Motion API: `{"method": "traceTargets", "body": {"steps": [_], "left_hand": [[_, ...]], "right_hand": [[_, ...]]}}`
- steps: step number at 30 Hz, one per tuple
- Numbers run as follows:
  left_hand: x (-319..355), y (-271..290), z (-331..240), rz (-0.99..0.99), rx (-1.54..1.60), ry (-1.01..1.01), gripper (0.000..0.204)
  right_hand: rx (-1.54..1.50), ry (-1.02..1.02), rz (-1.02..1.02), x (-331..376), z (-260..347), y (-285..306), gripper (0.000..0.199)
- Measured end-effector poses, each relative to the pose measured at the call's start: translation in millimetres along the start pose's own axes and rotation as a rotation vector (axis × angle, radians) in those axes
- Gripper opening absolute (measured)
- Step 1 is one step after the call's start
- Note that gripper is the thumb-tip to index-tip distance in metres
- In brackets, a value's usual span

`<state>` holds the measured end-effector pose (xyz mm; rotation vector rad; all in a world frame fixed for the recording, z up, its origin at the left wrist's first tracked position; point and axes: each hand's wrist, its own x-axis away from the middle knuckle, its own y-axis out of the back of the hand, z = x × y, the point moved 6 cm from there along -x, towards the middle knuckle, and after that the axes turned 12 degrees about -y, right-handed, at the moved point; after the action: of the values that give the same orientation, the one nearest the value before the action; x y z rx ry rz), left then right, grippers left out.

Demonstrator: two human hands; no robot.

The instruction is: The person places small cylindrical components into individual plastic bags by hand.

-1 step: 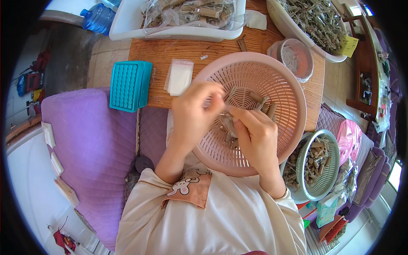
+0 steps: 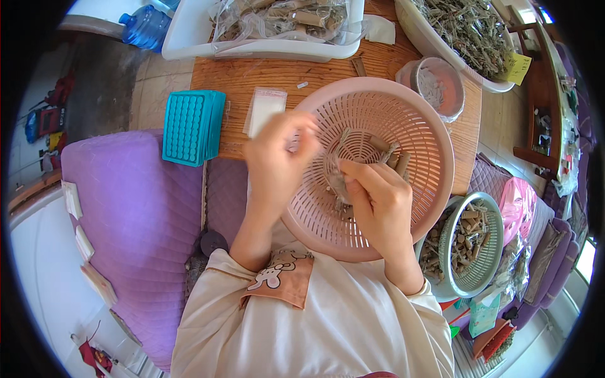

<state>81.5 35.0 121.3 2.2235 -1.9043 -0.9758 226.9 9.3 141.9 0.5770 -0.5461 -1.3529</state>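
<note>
Over the pink colander (image 2: 403,107): right hand (image 2: 381,205) pinching a small dried piece (image 2: 337,183) above its centre; left hand (image 2: 274,157) blurred, grip impossible to tell. Likely slip through loose fingertips, down among pieces in the colander.

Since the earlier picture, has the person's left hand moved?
Yes. The left hand has drawn slightly leftward, toward the left rim of the round pink plastic basket, away from the right hand.

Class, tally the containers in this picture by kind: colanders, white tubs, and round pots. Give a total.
Colanders: 2, the pink colander and the green colander
White tubs: 2, the left tub and the right tub
Round pots: 1, the round pot
Total: 5
</note>
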Motion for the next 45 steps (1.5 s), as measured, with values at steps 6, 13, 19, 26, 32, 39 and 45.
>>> {"method": "traceTargets", "body": {"steps": [6, 13, 19, 26, 32, 39, 45], "left_hand": [[8, 10, 22, -0.225, 0.677, 0.200, 0.009], [4, 0, 31, -0.271, 1.683, 0.551, 0.005], [10, -10, 11, 0.008, 1.222, 0.371, 0.007], [11, -25, -6, 0.334, 0.601, 0.146, 0.027], [7, -22, -10, 0.388, 0.605, 0.165, 0.018], [4, 1, -41, 0.082, 0.177, -0.399, 0.013], [13, 12, -45, 0.098, -0.185, -0.828, 0.014]], "right_hand": [[-0.380, -0.049, -0.106, 3, -7, 6, 0.014], [-0.958, -0.262, 0.005, 4, -33, 7, 0.015], [-0.971, -0.322, 0.098, 1, -33, 1, 0.016], [-0.947, -0.303, 0.185, 0, -20, 5, 0.019], [-1.048, -0.353, 0.224, 1, -20, 5, 0.022], [-1.782, -0.461, 0.357, -3, -20, -13, 0.012], [-1.807, -0.357, 0.468, -22, 0, -16, 0.021]]}}
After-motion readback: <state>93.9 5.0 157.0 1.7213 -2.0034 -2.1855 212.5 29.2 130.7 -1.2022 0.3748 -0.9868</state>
